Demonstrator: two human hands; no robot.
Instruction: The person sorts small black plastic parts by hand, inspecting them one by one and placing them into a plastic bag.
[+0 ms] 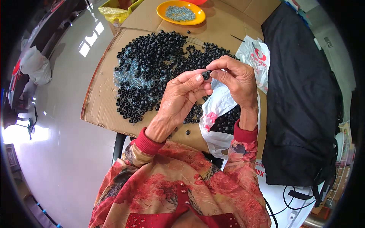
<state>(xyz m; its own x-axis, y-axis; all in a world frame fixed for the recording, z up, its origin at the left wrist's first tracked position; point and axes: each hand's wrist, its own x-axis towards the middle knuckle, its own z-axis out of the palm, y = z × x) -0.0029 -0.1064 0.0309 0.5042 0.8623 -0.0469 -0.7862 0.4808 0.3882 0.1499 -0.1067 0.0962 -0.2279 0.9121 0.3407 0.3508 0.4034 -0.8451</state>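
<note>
Between the thumb and fingers of my left hand point(178, 93) is a small round black part with a hole in its middle point(206, 75). My right hand point(237, 81) is closed in a pinch right against that part; whatever its fingertips grip is too small or hidden to name. Beneath my hands, a large heap of similar black parts point(152, 51) spreads over the cardboard point(102, 100). Many tiny clear bluish pieces point(133, 76) lie among them on the left. A white plastic bag point(215, 108) with more black parts inside lies below my right hand.
An orange oval plate point(162, 14) of small bluish pieces stands at the far side. Another white bag point(260, 57) lies at the right, beside a large black fabric cover or bag point(300, 98). A yellow bag-lined bin point(116, 15) stands at the far left, near the pale floor point(72, 125).
</note>
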